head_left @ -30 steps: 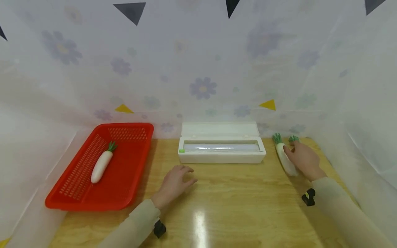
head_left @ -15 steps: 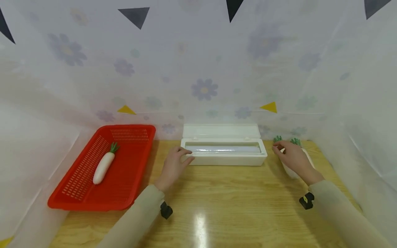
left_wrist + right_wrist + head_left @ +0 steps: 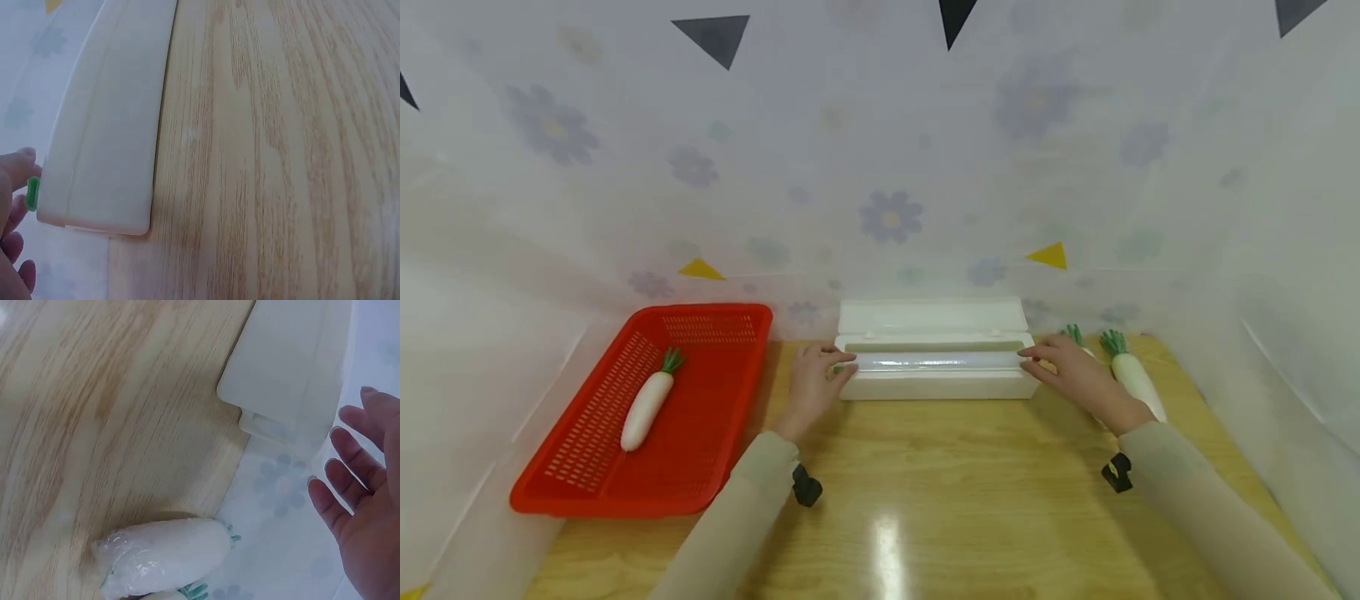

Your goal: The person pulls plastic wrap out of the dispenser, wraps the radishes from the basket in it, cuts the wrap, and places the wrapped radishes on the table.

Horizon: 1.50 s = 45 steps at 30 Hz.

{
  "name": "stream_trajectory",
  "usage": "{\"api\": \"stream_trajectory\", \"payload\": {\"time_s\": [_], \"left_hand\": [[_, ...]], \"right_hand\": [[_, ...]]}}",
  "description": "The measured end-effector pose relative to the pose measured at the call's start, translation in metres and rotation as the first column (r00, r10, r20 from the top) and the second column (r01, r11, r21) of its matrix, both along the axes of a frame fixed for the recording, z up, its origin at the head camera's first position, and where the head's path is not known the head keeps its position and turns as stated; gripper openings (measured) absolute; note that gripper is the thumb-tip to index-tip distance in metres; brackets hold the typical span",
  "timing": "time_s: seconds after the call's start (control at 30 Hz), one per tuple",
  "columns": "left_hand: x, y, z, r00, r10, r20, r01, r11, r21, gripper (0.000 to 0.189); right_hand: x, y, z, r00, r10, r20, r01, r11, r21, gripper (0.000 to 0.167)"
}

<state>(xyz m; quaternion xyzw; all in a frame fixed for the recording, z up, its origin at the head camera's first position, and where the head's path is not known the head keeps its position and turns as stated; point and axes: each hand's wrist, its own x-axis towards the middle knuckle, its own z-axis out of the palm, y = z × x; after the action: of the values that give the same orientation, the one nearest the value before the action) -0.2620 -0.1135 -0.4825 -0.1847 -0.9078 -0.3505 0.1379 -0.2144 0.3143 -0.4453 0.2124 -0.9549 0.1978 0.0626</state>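
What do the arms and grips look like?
Left sleeve and right sleeve: long, plain beige. Small black device at the left wrist; second black device, with a yellow-green mark, at the right. Left grip and right grip: ungloved. No cables visible.

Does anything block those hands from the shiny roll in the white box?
Nothing visible: the lid stands open at the back of the white box, and the left hand and right hand are at its two ends, beside the exposed roll.
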Motion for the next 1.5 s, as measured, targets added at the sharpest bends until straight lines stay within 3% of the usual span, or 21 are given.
{"api": "stream_trajectory", "payload": {"time_s": [0.23, 0.47, 0.83, 1.03, 1.23, 1.37, 1.5], "left_hand": [[-0.001, -0.003, 0.001, 0.999, -0.015, 0.051, 0.016, 1.000, -0.020, 0.016], [-0.001, -0.003, 0.004, 0.987, 0.000, 0.163, 0.003, 1.000, -0.015, 0.016], [-0.008, 0.009, 0.022, 0.991, 0.027, 0.130, -0.009, 0.991, -0.133, 0.016], [-0.017, 0.008, 0.025, 0.990, -0.008, 0.140, 0.027, 0.991, -0.134, 0.021], [-0.022, 0.007, 0.031, 0.972, -0.037, 0.233, 0.063, 0.993, -0.105, 0.018], [-0.023, 0.004, 0.030, 0.964, -0.060, 0.258, 0.067, 0.998, -0.018, 0.013], [-0.023, -0.001, 0.026, 0.938, -0.109, 0.330, 0.069, 0.989, 0.130, 0.012]], "right_hand": [[0.001, -0.006, 0.000, 1.000, 0.002, 0.021, -0.002, 1.000, -0.002, 0.020], [-0.006, -0.008, -0.006, 0.995, 0.034, -0.089, -0.035, 0.999, 0.000, 0.006], [-0.012, -0.011, -0.005, 0.990, 0.045, -0.132, -0.041, 0.999, 0.032, 0.008], [-0.016, -0.012, 0.003, 1.000, 0.018, -0.013, -0.018, 1.000, 0.003, 0.014], [-0.019, -0.013, 0.009, 0.999, 0.013, 0.053, -0.011, 0.999, -0.041, 0.014], [-0.019, -0.012, 0.007, 0.996, -0.021, 0.087, 0.028, 0.996, -0.089, 0.010], [-0.019, -0.008, 0.006, 0.978, -0.111, 0.177, 0.140, 0.977, -0.158, 0.012]]}}
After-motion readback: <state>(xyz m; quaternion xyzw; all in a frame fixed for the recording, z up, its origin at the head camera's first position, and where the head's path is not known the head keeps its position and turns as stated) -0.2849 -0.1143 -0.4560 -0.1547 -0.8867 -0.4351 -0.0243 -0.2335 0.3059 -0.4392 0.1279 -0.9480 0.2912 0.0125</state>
